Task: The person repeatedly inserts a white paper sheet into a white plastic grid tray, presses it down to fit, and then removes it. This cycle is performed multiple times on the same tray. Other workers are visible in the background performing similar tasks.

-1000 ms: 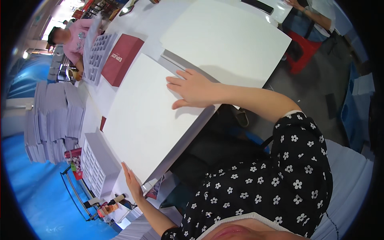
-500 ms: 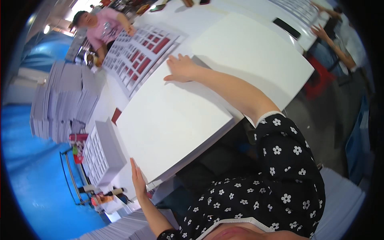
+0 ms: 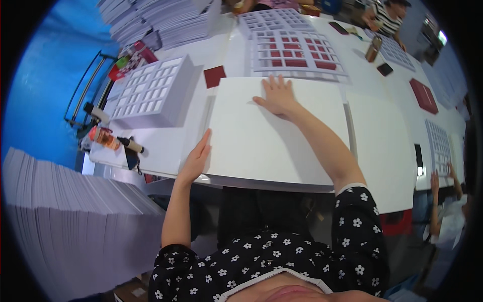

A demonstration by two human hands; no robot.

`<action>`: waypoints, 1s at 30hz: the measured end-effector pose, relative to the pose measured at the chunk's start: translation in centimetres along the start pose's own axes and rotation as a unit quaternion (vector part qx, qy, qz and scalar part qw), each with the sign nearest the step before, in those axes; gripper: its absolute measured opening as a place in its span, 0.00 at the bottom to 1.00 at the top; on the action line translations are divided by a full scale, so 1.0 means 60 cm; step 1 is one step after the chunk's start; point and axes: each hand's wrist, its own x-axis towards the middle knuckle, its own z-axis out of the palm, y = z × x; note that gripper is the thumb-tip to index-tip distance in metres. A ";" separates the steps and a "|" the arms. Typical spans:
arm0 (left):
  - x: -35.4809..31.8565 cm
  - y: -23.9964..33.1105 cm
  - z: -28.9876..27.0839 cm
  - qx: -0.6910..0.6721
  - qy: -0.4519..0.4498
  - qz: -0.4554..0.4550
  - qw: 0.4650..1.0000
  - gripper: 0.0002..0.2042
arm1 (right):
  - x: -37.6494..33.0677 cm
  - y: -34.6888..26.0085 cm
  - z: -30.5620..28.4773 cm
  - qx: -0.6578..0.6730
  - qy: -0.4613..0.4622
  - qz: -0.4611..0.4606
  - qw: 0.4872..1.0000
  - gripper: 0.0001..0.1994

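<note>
A thick white sheet or stack of white boards (image 3: 282, 151) lies in front of me at the table's near edge. My right hand (image 3: 277, 98) rests flat on its top near the far edge, fingers spread and holding nothing. Along its left side stands my left hand (image 3: 195, 160), fingers straight and together, the palm side against the edge. Just beyond the far edge, a pale grey partition grid (image 3: 256, 50) has red pieces showing through its openings. To the left of the boards is a deep grey tray of many cells (image 3: 151, 93), with a dark red square (image 3: 215, 76) between them.
Another white board (image 3: 381, 151) lies close on the right. Tall stacks of grey sheets (image 3: 171, 25) stand at the back left and at the near left (image 3: 80, 216). Bottles (image 3: 104, 138) sit by the left edge. Co-workers (image 3: 387, 20) are around the table.
My view has swung round, so the boards now lie squarely before me. My right hand has shifted left along the far edge, away from the corner. My left hand stays at the left side.
</note>
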 end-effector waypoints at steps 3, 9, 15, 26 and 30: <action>0.000 -0.010 0.002 -0.008 0.010 0.002 1.000 0.24 | 0.048 -0.097 0.006 0.021 -0.012 -0.061 0.998 0.41; -0.001 -0.015 0.000 -0.002 0.022 0.010 1.000 0.24 | 0.121 -0.185 0.031 0.023 0.028 -0.037 0.999 0.39; 0.011 -0.049 0.004 -0.032 0.036 0.032 0.998 0.25 | 0.068 -0.194 0.036 0.013 0.029 -0.097 0.995 0.37; -0.113 -0.016 0.062 -0.156 0.188 -0.001 0.970 0.33 | -0.440 -0.108 -0.056 0.069 -0.022 -0.187 0.980 0.48; -0.109 -0.027 0.105 -0.146 0.270 -0.011 0.952 0.27 | -0.485 -0.128 -0.031 0.057 0.063 -0.107 0.991 0.48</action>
